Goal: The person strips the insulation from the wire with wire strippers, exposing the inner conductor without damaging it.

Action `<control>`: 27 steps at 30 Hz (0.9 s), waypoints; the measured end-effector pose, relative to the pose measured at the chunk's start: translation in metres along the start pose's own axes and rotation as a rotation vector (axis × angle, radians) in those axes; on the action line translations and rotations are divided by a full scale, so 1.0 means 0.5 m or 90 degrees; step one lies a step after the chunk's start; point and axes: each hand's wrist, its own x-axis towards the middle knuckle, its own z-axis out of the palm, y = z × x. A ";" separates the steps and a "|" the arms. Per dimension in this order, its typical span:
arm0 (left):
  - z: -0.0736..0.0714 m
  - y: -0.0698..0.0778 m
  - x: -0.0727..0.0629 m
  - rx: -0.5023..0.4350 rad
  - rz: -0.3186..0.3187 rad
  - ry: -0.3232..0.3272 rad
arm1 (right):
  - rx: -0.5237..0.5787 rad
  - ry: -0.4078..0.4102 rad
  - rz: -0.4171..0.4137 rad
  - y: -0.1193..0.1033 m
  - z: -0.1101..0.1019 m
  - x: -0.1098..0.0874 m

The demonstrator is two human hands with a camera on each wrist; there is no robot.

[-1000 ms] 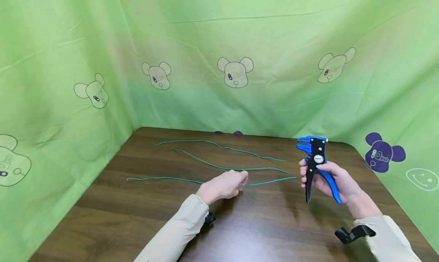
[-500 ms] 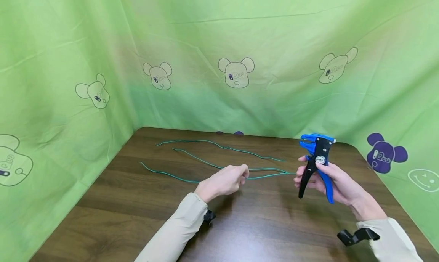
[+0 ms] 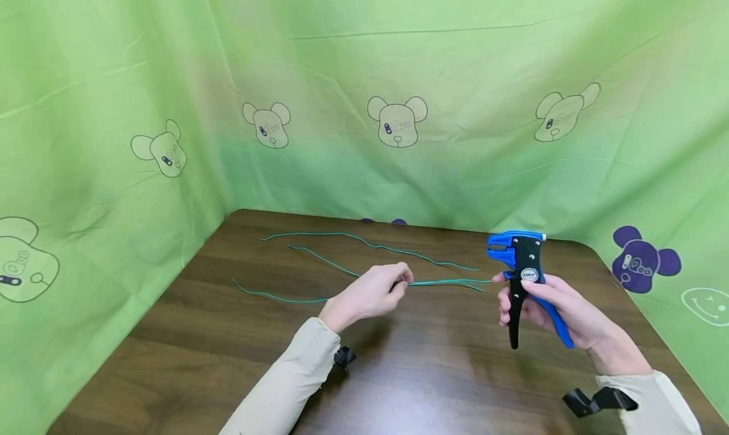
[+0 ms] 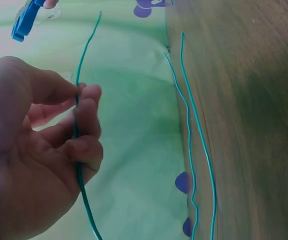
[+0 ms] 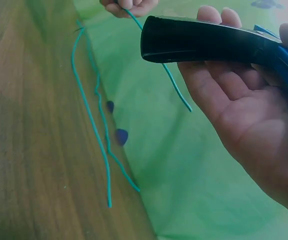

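Right, we're watching two busy hands: the left hand [image 3: 367, 296] pinches a green wire [image 4: 82, 187] between thumb and bent fingers, partway along its length. To the right of that pinch we see one end of it reaching toward the other hand; to the left, the rest trails out past the wrist.

Over on the right, we find the right hand [image 3: 581, 315] with its fingers wrapped around a black-and-blue wire stripper [image 3: 526, 254], thumb lying across the body just below the round white label. Below that grip we get the two handles, spread apart; above it, the blue head points left with a gap between its jaws, and the wire's tip lies apart from them.

Beyond the left-hand pinch we count two more strands on the brown table [image 3: 433, 359]: a nearer wire [image 3: 324, 259], partly hidden by the hand, and a farther wire [image 3: 364, 241] lying deeper still. Behind both grips, we have a green curtain [image 3: 319, 42] printed with cartoon animal heads.
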 end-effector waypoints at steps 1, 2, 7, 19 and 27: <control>-0.001 0.000 0.000 -0.003 0.001 0.007 | -0.007 0.000 -0.004 -0.002 0.002 0.001; -0.003 -0.001 0.000 -0.006 0.003 0.014 | -0.015 0.000 -0.006 -0.004 0.004 0.003; -0.011 -0.001 -0.002 -0.032 0.005 0.048 | -0.158 0.064 0.000 -0.014 0.010 0.003; -0.047 -0.005 -0.011 -0.046 0.002 0.075 | -0.331 0.094 0.008 -0.026 0.026 0.007; -0.068 -0.006 -0.016 -0.055 0.038 0.107 | -0.431 0.200 0.043 -0.028 0.037 0.010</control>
